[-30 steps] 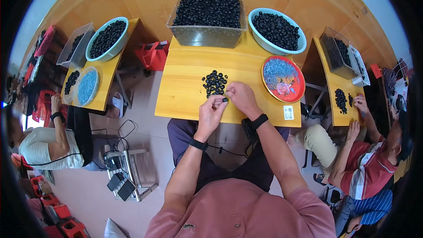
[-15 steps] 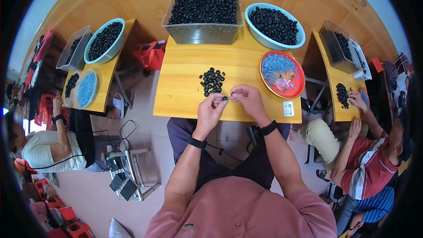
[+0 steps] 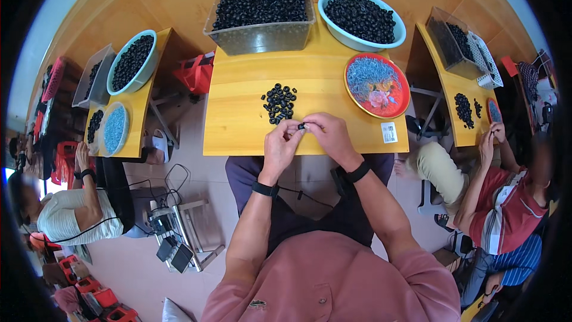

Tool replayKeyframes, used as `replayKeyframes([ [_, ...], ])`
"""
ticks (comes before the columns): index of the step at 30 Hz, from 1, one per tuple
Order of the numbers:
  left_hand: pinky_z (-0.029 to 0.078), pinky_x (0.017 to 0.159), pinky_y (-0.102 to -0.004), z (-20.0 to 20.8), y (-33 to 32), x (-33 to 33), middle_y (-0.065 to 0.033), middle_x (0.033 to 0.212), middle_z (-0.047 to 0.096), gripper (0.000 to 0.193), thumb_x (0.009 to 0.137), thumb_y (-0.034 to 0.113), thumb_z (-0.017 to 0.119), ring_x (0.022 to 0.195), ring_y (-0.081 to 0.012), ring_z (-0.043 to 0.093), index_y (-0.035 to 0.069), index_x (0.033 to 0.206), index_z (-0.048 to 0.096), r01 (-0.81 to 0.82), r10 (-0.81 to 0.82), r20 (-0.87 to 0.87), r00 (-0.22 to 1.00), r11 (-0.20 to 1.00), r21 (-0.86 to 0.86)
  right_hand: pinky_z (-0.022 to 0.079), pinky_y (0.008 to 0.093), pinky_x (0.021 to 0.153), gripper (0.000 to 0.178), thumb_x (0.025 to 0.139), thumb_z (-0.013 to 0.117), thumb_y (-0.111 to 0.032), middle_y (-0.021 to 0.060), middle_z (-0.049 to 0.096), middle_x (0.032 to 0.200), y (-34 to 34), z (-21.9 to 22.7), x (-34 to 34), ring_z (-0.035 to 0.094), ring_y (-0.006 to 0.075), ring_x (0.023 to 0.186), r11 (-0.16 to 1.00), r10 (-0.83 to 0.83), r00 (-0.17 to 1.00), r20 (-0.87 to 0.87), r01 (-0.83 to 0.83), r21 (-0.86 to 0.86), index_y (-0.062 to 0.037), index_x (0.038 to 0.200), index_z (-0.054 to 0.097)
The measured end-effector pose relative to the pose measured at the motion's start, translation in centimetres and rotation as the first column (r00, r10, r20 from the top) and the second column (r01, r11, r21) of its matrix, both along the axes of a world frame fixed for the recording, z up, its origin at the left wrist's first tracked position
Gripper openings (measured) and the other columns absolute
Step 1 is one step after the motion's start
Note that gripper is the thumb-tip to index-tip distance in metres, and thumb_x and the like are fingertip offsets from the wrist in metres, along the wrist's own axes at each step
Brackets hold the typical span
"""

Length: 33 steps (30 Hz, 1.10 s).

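1. Small, glossy black, rounded piece [image 3: 301,126]: between the fingertips of both hands, on the near side and slightly right of the loose pile of small black ring-shaped pieces [image 3: 279,104], which serves as the landmark here.
2. Progress: this single piece is being handled, while the pile has many more not in hand. Beyond the pile, a clear plastic rectangular bin [image 3: 262,42] is heaped with black pieces; farther to its right, so is a pale blue round plastic basin [image 3: 353,39]. Which pieces are finished cannot be told.
3. Right of the pile, a red round flower-printed tray [image 3: 398,102] holds a heap of thin blue-grey strips [image 3: 372,74].
4. Left hand [image 3: 281,148]: just nearer the person than the pile, fingers bent, thumb and forefinger pinching the piece.
5. Right hand [image 3: 329,138]: to the right of the pile's near end, knuckles up, fingers curled inward, tips meeting at the piece. Whether it grips the piece or something thin is too small to tell.
6. Both forearms rise from below the pile and converge toward its near side, wrists by the table edge.
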State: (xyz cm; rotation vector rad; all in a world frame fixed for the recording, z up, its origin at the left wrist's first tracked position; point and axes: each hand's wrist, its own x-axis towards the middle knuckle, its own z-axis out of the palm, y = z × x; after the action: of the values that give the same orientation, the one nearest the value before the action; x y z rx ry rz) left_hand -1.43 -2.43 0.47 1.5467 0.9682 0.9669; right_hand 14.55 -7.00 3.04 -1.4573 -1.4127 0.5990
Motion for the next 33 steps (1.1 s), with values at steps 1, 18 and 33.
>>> replayKeyframes([
  [1,0.054,0.07,-0.0267,0.0,0.0,0.0,-0.0073,0.089,0.075,0.017,0.092,0.007,0.074,0.074,-0.0105,0.066,0.0,0.107,0.07,-0.002,0.002,-0.012,1.0,1.0,-0.01,0.056,0.0365,0.076,0.014,0.091,0.067,-0.008,0.0167,0.073,0.093,0.0,-0.1,-0.1,0.072,0.0303,0.086,1.0,-0.026,0.999,-0.037,0.026,0.01,0.0001,0.102,0.071],
  [18,0.055,0.073,-0.0267,-0.2,0.1,-0.4,-0.0062,0.087,0.074,0.016,0.092,0.006,0.074,0.078,-0.0098,0.068,-0.001,0.107,0.071,0.017,-0.017,0.009,1.0,1.0,0.01,0.057,0.0398,0.072,0.01,0.089,0.068,-0.005,0.0149,0.072,0.092,-0.3,1.0,0.2,0.07,0.034,0.084,0.985,0.034,0.954,0.297,-0.082,0.152,-0.0022,0.099,0.069],
  [33,0.052,0.071,-0.0264,0.0,0.3,-0.5,-0.0037,0.084,0.072,0.015,0.093,0.007,0.073,0.076,-0.0082,0.063,0.0,0.106,0.07,0.082,-0.081,0.015,0.997,0.995,-0.049,0.056,0.0406,0.073,0.012,0.091,0.065,-0.006,0.0179,0.072,0.091,-0.3,1.2,0.3,0.071,0.0349,0.085,0.996,0.043,0.977,0.211,-0.059,0.071,-0.0026,0.1,0.072],
])
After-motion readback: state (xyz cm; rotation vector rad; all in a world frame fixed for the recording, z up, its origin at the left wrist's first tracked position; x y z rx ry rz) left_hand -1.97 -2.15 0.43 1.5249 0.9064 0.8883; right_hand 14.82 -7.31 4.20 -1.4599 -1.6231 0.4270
